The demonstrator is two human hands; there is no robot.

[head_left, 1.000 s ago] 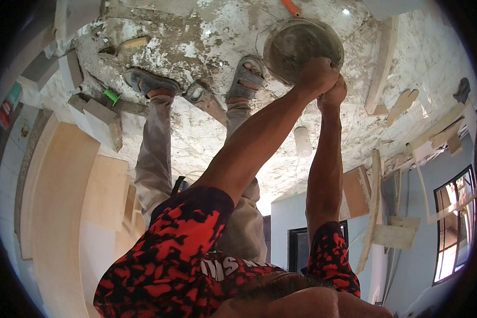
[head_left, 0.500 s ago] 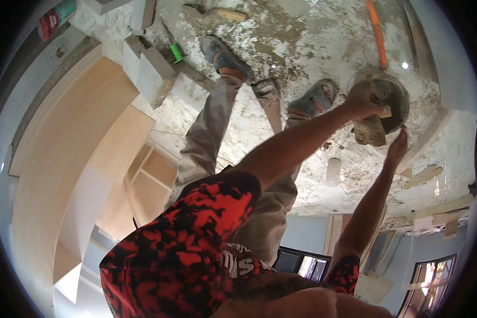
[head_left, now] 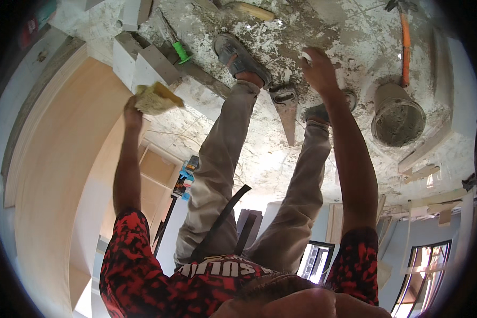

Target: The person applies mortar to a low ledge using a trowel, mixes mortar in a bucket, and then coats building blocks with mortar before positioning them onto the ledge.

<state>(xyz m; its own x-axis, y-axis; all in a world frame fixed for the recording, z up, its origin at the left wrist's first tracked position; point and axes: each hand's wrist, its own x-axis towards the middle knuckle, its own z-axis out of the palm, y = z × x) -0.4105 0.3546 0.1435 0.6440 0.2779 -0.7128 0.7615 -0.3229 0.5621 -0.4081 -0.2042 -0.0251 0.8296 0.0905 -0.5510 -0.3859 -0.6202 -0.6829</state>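
Out to the left, my left hand (head_left: pixel 133 112) is closed around the edge of a dirty yellow sponge (head_left: pixel 158 99), smeared with grey. It is raised in front of the light wooden panel. My right hand (head_left: pixel 319 71) hovers above the stained floor near my right shoe, its fingers loosely bent and apart. A bright white spot shows by its thumb, and I cannot make out what it is. To the right stands a bucket (head_left: pixel 378 119) with wet grey mortar inside. Between my feet lies a handsaw (head_left: pixel 286 111).
An orange-handled hammer (head_left: pixel 405 47) lies beyond the bucket. Grey blocks (head_left: pixel 155 68) and a green-handled tool (head_left: pixel 180 51) sit ahead on the left. A wooden-handled tool (head_left: pixel 253 10) lies at the far side. The curved wooden panel (head_left: pixel 63 138) borders the left; a board (head_left: pixel 426 143) runs along the right.
My left hand has swung from the bucket far to the left, carrying the sponge. My right hand has left the bucket's rim and moved left and away from me. My body has straightened.
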